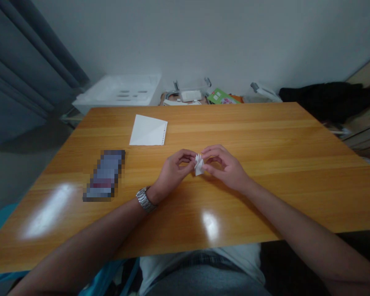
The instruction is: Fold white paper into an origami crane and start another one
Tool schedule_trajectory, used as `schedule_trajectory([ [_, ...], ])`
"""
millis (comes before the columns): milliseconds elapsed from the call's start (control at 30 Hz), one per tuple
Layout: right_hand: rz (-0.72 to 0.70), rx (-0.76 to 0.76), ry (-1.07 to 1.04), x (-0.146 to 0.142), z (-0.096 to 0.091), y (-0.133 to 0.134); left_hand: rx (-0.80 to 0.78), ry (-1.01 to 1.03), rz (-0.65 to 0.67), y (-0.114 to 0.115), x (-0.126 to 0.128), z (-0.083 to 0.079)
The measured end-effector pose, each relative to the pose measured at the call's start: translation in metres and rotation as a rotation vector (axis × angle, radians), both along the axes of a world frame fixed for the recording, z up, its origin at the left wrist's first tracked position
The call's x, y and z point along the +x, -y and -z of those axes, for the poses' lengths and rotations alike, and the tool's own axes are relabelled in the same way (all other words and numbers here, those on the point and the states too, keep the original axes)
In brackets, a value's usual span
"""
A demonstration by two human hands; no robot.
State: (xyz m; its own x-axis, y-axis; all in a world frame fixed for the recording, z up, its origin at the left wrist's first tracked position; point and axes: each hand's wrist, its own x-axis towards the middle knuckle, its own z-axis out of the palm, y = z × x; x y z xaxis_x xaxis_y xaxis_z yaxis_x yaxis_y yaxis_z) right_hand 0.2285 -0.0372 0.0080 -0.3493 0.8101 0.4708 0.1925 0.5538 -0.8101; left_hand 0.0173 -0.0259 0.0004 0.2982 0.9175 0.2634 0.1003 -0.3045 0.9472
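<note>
A small piece of folded white paper (199, 165) with several pleats is held between my two hands, near the middle of the wooden table (265, 164). My left hand (176, 168) pinches its left side between thumb and fingers. On the opposite side, the thumb and fingers of my right hand (225, 167) close on the paper's right edge. Parts of the paper are hidden behind the fingertips. Farther back to the left, a flat white sheet (148, 130) with a row of punched holes along its right edge lies on the table.
A phone (105, 176), blurred out, rests on the table's left side. Behind the far edge are a white plastic tray (94, 92), a green booklet (223, 97), a white box (191, 95) and dark cloth (327, 98). A grey curtain (24, 65) hangs at left.
</note>
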Motion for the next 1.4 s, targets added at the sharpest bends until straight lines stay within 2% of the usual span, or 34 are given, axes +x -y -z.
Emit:
schedule_trajectory([
  [167, -0.06, -0.104, -0.068, 0.001, 0.002, 0.0, 0.012, 0.0, -0.02, 0.0, -0.001, 0.0],
  [333, -0.09, -0.139, -0.061, 0.002, 0.0, 0.002, 0.038, 0.01, -0.024, -0.002, -0.001, 0.001],
  [500, -0.107, -0.22, -0.142, 0.0, 0.002, 0.001, 0.054, 0.01, -0.012, -0.003, -0.002, 0.003],
  [800, -0.034, -0.25, -0.099, -0.003, 0.01, 0.001, 0.058, 0.065, 0.011, -0.002, 0.0, 0.005],
  [967, 0.024, -0.328, -0.067, -0.005, 0.013, 0.001, 0.1, 0.039, -0.002, -0.002, 0.0, 0.007],
  [1167, 0.052, -0.269, -0.029, -0.004, 0.013, 0.001, 0.117, 0.048, -0.02, -0.003, 0.0, 0.007],
  [1400, -0.063, -0.465, -0.1, -0.004, 0.016, 0.0, 0.149, 0.054, -0.022, -0.002, -0.001, 0.008],
])
